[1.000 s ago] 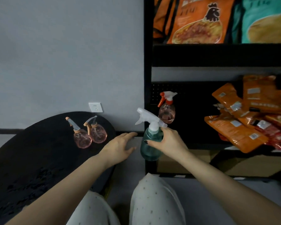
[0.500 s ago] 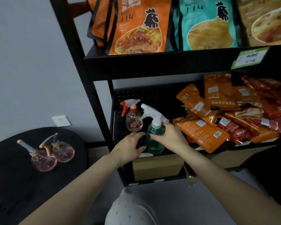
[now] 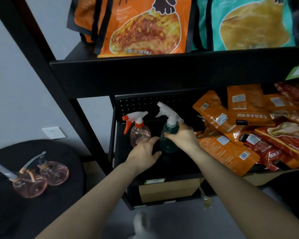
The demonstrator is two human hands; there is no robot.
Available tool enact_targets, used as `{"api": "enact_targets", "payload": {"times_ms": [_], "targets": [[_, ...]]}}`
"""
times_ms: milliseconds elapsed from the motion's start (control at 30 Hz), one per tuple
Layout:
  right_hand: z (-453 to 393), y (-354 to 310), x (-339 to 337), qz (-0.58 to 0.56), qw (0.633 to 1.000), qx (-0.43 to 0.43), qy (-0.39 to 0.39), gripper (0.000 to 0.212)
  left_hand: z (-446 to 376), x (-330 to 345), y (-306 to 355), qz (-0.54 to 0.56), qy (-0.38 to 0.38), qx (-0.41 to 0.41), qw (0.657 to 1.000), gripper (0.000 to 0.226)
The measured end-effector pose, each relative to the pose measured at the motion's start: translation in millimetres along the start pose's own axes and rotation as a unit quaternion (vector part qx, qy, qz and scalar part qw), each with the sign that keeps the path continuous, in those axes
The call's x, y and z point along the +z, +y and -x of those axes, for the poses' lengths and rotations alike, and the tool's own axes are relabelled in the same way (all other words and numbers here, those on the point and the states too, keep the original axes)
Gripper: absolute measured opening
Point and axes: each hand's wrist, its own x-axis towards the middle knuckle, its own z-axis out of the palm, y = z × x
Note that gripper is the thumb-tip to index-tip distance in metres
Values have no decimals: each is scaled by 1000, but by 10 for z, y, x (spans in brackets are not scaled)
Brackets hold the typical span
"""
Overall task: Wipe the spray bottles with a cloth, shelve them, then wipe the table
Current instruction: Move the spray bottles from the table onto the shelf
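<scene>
While two hands (image 3: 181, 135) shelve, four bottles (image 3: 168, 135).

Arms: both forearms bare to the lower edge of the frame, no sleeves, watch or bracelet in sight.
Left hand (image 3: 143, 154): bare, no glove, no ring visible.
Right hand (image 3: 183, 135): bare, with dark polish on the thumbnail.
Clothing: pale fabric with small dark dots, bottom centre of the frame, blurred.
</scene>
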Motion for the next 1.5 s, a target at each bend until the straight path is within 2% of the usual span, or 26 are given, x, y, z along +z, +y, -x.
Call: {"api": "enact_targets", "payload": {"times_ms": [100,300,467,633,833,1033,1167,1333,1500], "targets": [[-89,-23,57,-10,1000,21,4,48,-90,-11,-52,5,10,-14,1000,59],[-240,-22,131,14,999,32,0,43,-178,-58,-90,11,23,-16,1000,60],[-289,7,179,7,998,66,1,56,-114,-71,-110,17,18,-6,1000,58],[-120,-16,147,-37,998,58,5,63,48,-126,-140,36,17,5,999,57],[308,-5,150,16,999,27,29,70,374,-198,-152,86,18,47,995,59],[918,-178,190,34,999,-29,-1,72,782,-314,-237,88,40,77,992,58],[1291,-401,258,29,995,-89,-24,65,1198,-454,-397,75,20,103,992,58],[1698,-687,546,25,987,-148,-64,61,1771,-610,-806,46,7,77,996,59],[1929,-1055,1057,26,975,-188,-119,60,2248,-774,-1369,16,38,-2,999,61]]}}
